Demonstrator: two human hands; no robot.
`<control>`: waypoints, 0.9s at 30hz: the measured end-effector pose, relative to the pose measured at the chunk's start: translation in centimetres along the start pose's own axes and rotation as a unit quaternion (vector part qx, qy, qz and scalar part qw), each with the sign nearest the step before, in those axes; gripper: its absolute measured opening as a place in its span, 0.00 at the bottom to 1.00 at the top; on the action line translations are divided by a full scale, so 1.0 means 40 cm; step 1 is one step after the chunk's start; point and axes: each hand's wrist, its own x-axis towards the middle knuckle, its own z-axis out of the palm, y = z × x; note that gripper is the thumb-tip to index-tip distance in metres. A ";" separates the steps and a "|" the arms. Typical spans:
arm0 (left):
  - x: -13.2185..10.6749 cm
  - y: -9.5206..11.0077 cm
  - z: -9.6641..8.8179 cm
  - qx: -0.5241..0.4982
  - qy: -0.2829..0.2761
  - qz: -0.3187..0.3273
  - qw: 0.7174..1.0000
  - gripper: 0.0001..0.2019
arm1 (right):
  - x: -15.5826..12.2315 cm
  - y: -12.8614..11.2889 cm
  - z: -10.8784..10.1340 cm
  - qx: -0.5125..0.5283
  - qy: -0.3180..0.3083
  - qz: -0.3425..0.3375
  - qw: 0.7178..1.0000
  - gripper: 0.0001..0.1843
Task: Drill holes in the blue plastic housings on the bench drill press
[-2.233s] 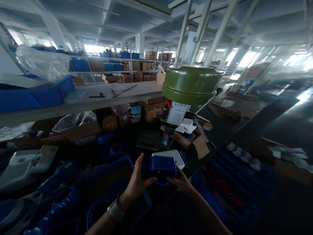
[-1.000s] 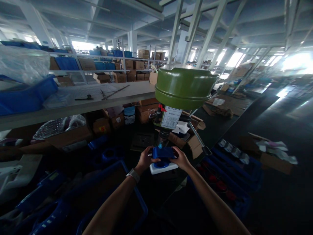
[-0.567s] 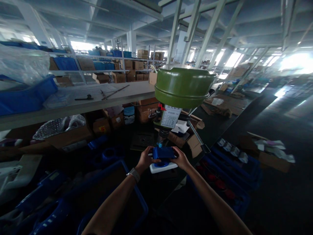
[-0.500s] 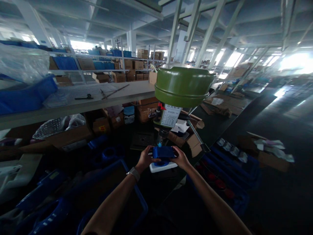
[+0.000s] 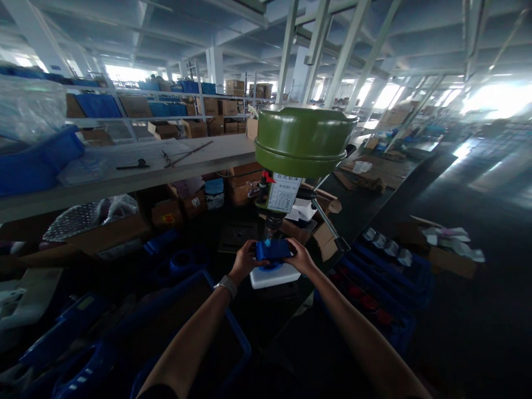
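Between my two hands is a blue part [image 5: 273, 250] with a smooth box-like top and a round lower portion; its exact kind does not show. My left hand [image 5: 246, 259] grips its left side, fingers closed on it. On the other side, my right hand [image 5: 300, 257] holds the right edge. A white block [image 5: 275, 276] lies beneath the part. Above stands a green bench drill press [image 5: 305, 141], its dark chuck [image 5: 273, 221] over the part. A light-blue tip [image 5: 267, 242] shows at the part's upper edge; whether it touches is unclear.
The drill press lever [image 5: 330, 224] slants down at the right. A blue-rimmed bin [image 5: 239, 327] sits at front left, near several blue castings [image 5: 85, 366]. Blue trays [image 5: 386, 266] with parts lie to the right. A long shelf [image 5: 178, 160] runs behind.
The whole view has shifted slightly left and up. The blue part, held in both hands, has moved a little away from me over the white block, more of which now shows.
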 end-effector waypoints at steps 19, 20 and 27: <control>-0.020 -0.044 0.129 -0.109 0.180 0.043 0.977 0.24 | 0.010 0.010 -0.007 -0.023 -0.017 -0.009 1.000 0.29; -0.015 -0.049 0.139 -0.107 0.195 0.045 0.974 0.23 | 0.008 0.012 -0.008 -0.023 -0.017 -0.008 1.000 0.28; 0.012 -0.091 0.162 -0.085 0.249 0.066 0.963 0.22 | 0.011 0.023 -0.013 -0.022 -0.016 0.013 1.000 0.31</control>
